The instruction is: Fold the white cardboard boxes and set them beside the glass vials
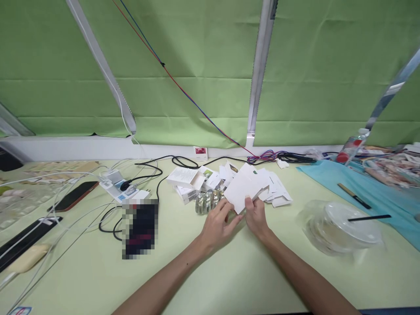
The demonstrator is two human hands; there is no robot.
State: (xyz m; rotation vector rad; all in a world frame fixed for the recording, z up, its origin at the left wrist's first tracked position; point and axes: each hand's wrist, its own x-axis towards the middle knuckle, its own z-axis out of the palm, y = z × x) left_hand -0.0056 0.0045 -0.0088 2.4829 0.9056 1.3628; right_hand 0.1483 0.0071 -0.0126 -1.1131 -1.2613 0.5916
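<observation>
A white flat cardboard box (241, 188) is tilted above the table in front of me. My right hand (256, 217) is closed on its lower right edge, thumb on the face toward me. At the lower left corner, my left hand (217, 224) pinches the same box with bent fingers. Several small shiny silver cylinders with gold-coloured tops (206, 202) stand in a group just left of the box. Behind and right of the box lies a pile of opened white cartons (278, 192). Another white box (184, 176) with printed text lies to the left.
A power strip (114, 186) with tangled cables and a phone (75, 196) lie on the left. To the right are a bagged round container (352, 221), a blue cloth (328, 175), a knife (354, 195) and a plastic bottle (352, 146). Green blinds hang behind.
</observation>
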